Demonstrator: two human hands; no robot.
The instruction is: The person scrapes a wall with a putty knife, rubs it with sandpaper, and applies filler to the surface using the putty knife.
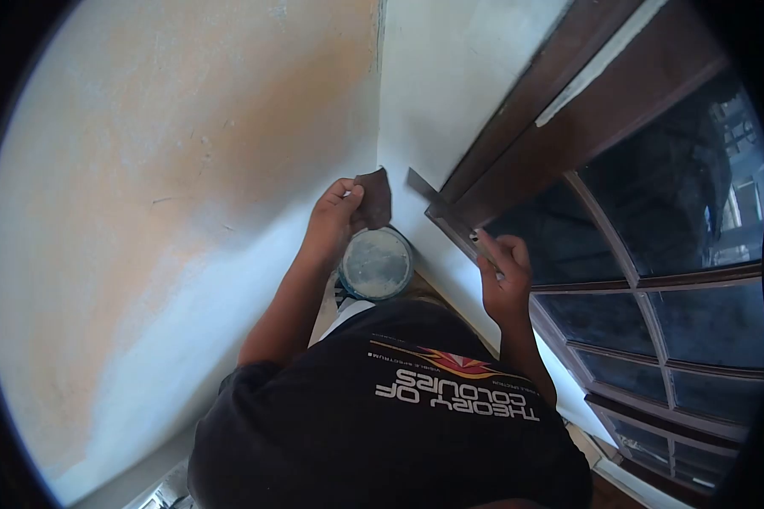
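Two surfaces are meeting at the corner where the hands are working. The left wall (144,212) is showing a white coat along its near band and beside the corner, while a large orange area is lying bare farther out. Coverage is therefore judged partial, with the orange area left to do. The left hand (335,214) is pinching a dark sheet of sandpaper (375,197) between thumb and fingers, holding it at the corner; contact with the wall cannot be confirmed. The right hand (505,273) is gripping a putty knife (424,187) by its handle, blade pointing left toward the corner, beside the brown window frame (518,161). A round tub (375,265) of pale compound is sitting on the floor below the sandpaper.
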